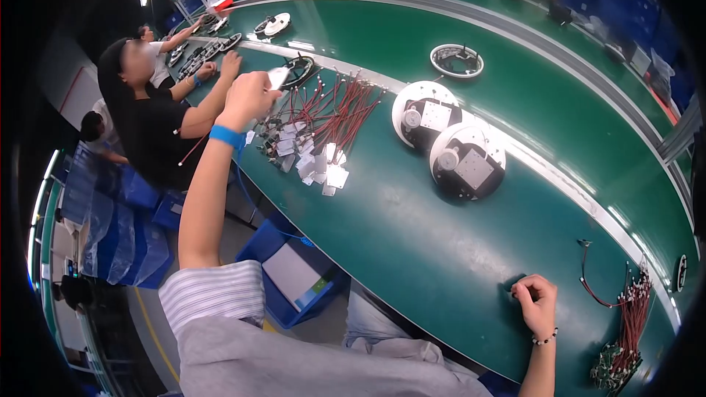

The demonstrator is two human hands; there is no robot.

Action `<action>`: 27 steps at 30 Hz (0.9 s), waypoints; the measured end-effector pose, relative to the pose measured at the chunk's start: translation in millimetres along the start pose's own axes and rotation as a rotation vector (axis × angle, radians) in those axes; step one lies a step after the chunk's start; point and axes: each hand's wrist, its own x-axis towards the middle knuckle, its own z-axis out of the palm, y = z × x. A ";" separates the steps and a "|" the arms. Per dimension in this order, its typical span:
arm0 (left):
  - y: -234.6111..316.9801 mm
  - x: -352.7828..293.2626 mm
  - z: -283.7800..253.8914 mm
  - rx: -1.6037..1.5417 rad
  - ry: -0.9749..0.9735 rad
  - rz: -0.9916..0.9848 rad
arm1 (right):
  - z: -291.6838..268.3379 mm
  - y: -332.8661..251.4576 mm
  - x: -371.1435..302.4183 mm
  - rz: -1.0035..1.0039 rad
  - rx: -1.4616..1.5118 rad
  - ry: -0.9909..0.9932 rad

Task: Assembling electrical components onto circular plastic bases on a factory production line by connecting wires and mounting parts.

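My left hand [250, 97], with a blue band on its wrist, is raised over the left part of the green bench. Its fingers are closed on a small silver-white plate [278, 78]. A thin dark-red wire [193, 151] with a pale end shows beside that wrist; where it is fixed is hidden. Below the hand lies a pile of silver plates [307, 162] with red wires [346, 106]. My right hand [537, 303], wearing a beaded bracelet, rests curled on the bench at the right. Whether anything sits inside its fingers is hidden.
Two round white-and-black units [471, 169] overlap at mid-bench. A white ring [457, 62] lies on the belt [382, 26] beyond. Wired circuit boards [621, 349] lie at far right. A blue bin [287, 272] stands below the edge; a co-worker [151, 117] works at left.
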 end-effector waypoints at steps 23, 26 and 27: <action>152.7 17.7 40.9 -0.245 0.278 0.487 | -5.4 25.9 2.8 0.014 0.113 0.124; 229.7 3.0 28.5 -0.596 0.063 0.707 | -9.4 25.6 0.4 0.008 0.110 0.151; 244.0 0.7 31.4 -0.624 0.027 0.744 | -10.2 24.5 0.2 0.012 0.103 0.163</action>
